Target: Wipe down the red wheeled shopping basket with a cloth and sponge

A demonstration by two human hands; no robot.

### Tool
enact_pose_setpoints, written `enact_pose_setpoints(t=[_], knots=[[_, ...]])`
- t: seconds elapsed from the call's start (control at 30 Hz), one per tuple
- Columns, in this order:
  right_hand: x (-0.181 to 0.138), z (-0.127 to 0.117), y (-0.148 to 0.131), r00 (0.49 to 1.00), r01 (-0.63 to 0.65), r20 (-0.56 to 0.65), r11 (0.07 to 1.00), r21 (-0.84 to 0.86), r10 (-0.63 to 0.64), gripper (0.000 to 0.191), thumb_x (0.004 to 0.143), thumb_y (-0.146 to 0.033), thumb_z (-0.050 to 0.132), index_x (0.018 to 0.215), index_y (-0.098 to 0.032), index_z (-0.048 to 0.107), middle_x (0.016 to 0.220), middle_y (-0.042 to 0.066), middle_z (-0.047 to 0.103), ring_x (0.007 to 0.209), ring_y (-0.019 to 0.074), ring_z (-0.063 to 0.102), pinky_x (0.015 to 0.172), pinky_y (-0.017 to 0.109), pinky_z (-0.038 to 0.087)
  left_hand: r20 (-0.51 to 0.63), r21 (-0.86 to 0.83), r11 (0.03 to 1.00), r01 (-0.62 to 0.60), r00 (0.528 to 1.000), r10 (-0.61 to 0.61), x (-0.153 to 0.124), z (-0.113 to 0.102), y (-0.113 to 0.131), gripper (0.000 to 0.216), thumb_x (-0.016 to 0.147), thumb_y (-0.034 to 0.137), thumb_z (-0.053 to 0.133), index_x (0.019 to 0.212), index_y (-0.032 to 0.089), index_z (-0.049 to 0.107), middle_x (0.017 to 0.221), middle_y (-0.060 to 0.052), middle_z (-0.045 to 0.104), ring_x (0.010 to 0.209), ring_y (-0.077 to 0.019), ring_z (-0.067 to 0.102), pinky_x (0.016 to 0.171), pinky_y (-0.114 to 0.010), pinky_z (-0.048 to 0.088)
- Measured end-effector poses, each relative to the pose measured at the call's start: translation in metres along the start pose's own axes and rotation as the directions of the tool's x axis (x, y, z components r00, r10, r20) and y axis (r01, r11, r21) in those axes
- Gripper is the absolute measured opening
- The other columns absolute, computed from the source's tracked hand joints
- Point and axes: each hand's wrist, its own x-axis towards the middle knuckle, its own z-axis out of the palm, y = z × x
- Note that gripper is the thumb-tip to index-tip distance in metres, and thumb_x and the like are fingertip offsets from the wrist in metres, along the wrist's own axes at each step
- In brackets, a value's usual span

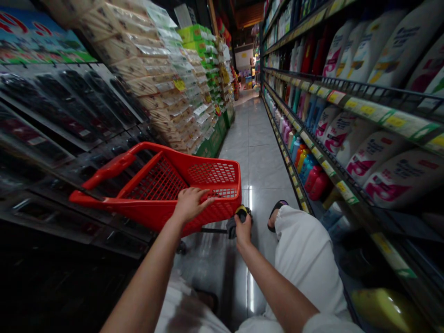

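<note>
A red plastic shopping cart (211,166) stands in front of me, turned sideways, its handle at the left. My left hand (190,203) is at the cart's near rim with its fingers stretched apart, holding nothing. I cannot tell whether the palm rests on the rim. By the cart's lower right corner, my right hand (243,227) is closed around a small dark grey object with a black and yellow top (242,212). Its kind is not clear, and my fingers hide part of it. Inside the cart, the visible part of the basket shows only its red grid.
Shelves of shampoo bottles (391,162) run along the right, close to my knee. On the left are hanging packaged goods (69,97) and tall stacks of packs (152,78). A tiled aisle floor (249,134) stretches ahead. My sandalled foot (275,215) is near the right shelf.
</note>
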Motion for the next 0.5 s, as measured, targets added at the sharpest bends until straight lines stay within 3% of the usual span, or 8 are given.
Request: enact_pose_setpoints(t=[0.13, 0.27, 0.37, 0.5], knots=[[0.002, 0.007, -0.017, 1.0, 0.028, 0.0, 1.0, -0.011, -0.028, 0.055, 0.078, -0.042, 0.06, 0.128, -0.02, 0.052, 0.125, 0.01, 0.063, 0.117, 0.0232, 0.057, 0.099, 0.034, 0.043, 0.183, 0.146, 0.988, -0.042, 0.983, 0.015, -0.007, -0.003, -0.038, 0.049, 0.095, 0.054, 0.034, 0.113, 0.024, 0.068, 0.113, -0.009, 0.071, 0.106, -0.0261, 0.063, 0.085, -0.034, 0.042], [0.011, 0.008, -0.019, 0.996, -0.043, -0.075, 0.997, -0.068, 0.037, 0.05, 0.077, -0.037, 0.059, 0.122, -0.018, 0.056, 0.119, 0.011, 0.066, 0.115, 0.025, 0.058, 0.098, 0.037, 0.043, 0.15, 0.22, 0.975, -0.014, 0.989, -0.02, -0.008, 0.007, -0.04, 0.051, 0.096, 0.052, 0.028, 0.096, 0.021, 0.068, 0.096, -0.011, 0.073, 0.092, -0.0267, 0.067, 0.074, -0.033, 0.041], [0.017, 0.013, -0.018, 0.99, -0.114, -0.101, 0.987, -0.112, 0.103, 0.045, 0.075, -0.034, 0.059, 0.117, -0.017, 0.059, 0.111, 0.011, 0.068, 0.11, 0.0262, 0.061, 0.095, 0.038, 0.045, 0.111, 0.22, 0.976, 0.0, 0.993, -0.025, -0.009, 0.011, -0.034, 0.049, 0.096, 0.052, 0.029, 0.096, 0.022, 0.067, 0.095, -0.011, 0.073, 0.091, -0.0266, 0.067, 0.072, -0.033, 0.039], [0.015, 0.023, -0.022, 0.996, -0.026, -0.089, 0.994, -0.11, 0.017, 0.048, 0.079, -0.036, 0.058, 0.124, -0.02, 0.054, 0.119, 0.01, 0.065, 0.113, 0.0245, 0.059, 0.095, 0.036, 0.045, 0.092, 0.23, 0.973, 0.035, 0.994, -0.058, -0.011, 0.009, -0.026, 0.05, 0.096, 0.053, 0.028, 0.095, 0.021, 0.067, 0.096, -0.01, 0.073, 0.091, -0.0258, 0.066, 0.07, -0.032, 0.037]])
